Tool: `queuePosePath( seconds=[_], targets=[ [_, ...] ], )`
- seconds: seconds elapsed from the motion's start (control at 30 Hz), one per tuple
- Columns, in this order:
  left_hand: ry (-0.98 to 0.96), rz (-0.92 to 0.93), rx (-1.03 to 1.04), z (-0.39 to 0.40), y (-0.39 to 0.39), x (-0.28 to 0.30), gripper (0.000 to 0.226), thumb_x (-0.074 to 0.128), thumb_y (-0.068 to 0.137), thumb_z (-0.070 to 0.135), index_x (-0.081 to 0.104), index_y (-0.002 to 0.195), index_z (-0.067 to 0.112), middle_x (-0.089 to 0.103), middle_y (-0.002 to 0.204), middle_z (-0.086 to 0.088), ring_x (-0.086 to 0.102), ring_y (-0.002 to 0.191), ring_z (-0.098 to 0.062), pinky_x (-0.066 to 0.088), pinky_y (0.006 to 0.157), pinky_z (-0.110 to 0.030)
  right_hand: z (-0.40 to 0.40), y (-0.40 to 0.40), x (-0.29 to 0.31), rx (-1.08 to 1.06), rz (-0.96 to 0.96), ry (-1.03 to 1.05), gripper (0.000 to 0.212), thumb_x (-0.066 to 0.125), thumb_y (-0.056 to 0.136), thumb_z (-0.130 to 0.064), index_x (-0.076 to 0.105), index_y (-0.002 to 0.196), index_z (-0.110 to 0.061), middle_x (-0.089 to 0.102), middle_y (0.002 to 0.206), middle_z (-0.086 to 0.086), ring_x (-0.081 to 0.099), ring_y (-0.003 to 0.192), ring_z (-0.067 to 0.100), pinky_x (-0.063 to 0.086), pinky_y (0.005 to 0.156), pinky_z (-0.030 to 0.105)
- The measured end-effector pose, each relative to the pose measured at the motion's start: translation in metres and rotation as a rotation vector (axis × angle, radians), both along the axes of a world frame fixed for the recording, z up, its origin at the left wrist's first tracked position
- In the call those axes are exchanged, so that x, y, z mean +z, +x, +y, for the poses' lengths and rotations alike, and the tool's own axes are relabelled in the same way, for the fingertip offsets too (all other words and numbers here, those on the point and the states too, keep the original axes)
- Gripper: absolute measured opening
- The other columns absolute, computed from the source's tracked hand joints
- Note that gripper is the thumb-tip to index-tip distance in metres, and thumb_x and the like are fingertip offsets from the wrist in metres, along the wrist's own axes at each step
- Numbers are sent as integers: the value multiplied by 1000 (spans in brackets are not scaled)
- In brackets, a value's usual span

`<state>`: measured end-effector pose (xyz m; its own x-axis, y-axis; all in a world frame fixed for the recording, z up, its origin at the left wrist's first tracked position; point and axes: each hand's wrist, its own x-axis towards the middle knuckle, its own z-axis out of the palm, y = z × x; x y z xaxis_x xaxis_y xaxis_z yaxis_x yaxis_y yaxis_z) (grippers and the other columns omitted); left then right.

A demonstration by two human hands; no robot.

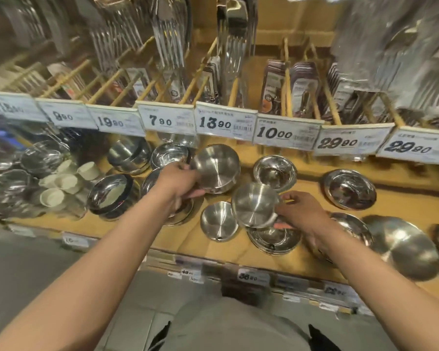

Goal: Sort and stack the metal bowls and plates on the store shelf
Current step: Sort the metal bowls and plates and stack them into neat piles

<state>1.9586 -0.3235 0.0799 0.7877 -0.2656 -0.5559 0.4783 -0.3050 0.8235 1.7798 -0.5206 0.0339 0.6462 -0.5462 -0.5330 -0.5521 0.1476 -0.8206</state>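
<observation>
Above the wooden shelf (390, 209), left hand (180, 179) gripping a steel bowl (217, 168) by its rim, tipped on edge, underside turned toward the camera, mouth facing the back of the shelf. Right hand (299, 211) pinching a second bowl (255, 205), likewise tilted base-forward, just over a stack of shallow plates (273, 240). Beside it, a third bowl (218, 220) lying upside down on the shelf.

Glossy metal bowls (217, 168), wooden shelf (395, 211)
</observation>
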Motion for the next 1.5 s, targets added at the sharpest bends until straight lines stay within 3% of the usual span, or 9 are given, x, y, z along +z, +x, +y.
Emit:
queuePosePath(
  seconds=[0.17, 0.33, 0.47, 0.63, 0.8, 1.17, 1.27, 1.37, 1.5],
  targets=[
    [-22, -5, 58, 34, -21, 12, 24, 64, 89, -8, 58, 111, 0, 68, 114, -25, 73, 69, -26, 62, 54, -28, 21, 15, -13, 42, -17, 22, 16, 71, 85, 4, 68, 94, -9, 69, 112, 17, 72, 81, 23, 56, 48, 21],
    [-27, 0, 39, 50, -28, 10, 26, 64, 87, -10, 59, 113, -9, 67, 114, -27, 69, 69, -29, 61, 50, -25, 45, 33, -23, 108, 40, 23, 40, 67, 88, 6, 60, 128, 3, 62, 130, 22, 71, 100, 35, 62, 83, 46],
    [-14, -30, 8, 56, -24, 9, 28, 66, 85, -11, 56, 105, 6, 66, 105, -28, 69, 65, -30, 62, 53, -29, 55, 46, -28, 131, 82, -31, 41, 66, 92, 3, 59, 133, 5, 61, 136, 19, 73, 94, 34, 63, 75, 36],
    [6, -23, -47, 56, -21, -2, 23, 68, 85, -7, 53, 94, 8, 67, 96, -21, 67, 54, -22, 54, 43, -22, 64, 52, -36, 115, 112, -97, 11, 64, 91, 4, 69, 98, -2, 71, 116, 14, 75, 85, 33, 62, 83, 45],
    [32, -9, -101, 53, -21, -20, 22, 72, 85, -2, 55, 90, 10, 70, 95, -19, 71, 65, -25, 56, 49, -25, 70, 57, -39, 159, 140, -311, 9, 72, 88, -5, 74, 80, -10, 75, 80, 9, 74, 67, 27, 63, 74, 43],
    [105, -5, -188, 48, -18, -56, 20, 67, 90, 1, 56, 102, 12, 66, 113, -20, 75, 84, -31, 63, 65, -32, 76, 56, -43, 339, 183, -713, 22, 66, 90, -12, 78, 108, -12, 77, 104, 11, 68, 100, 30, 44, 77, 27],
    [106, -4, -200, 45, -18, -62, 20, 69, 89, 3, 55, 101, 12, 68, 106, -18, 75, 80, -28, 62, 62, -29, 73, 55, -39, 223, 150, -643, 30, 55, 100, -24, 77, 104, -4, 76, 102, 15, 69, 100, 33, 49, 85, 31],
    [131, -60, -244, 41, -19, -69, 11, 67, 88, 0, 60, 96, 3, 69, 75, -12, 69, 63, -27, 54, 58, -32, 71, 51, -32, 49, 11, -246, 46, 51, 102, -39, 72, 94, 0, 74, 88, 18, 72, 79, 28, 62, 75, 44],
    [159, -84, -261, 32, -21, -73, 15, 73, 88, 8, 62, 95, 2, 72, 78, -15, 73, 63, -28, 62, 60, -35, 72, 47, -32, 103, 6, -150, 22, 68, 95, -31, 74, 107, -13, 76, 95, 17, 75, 77, 21, 64, 70, 33]
  ],
)
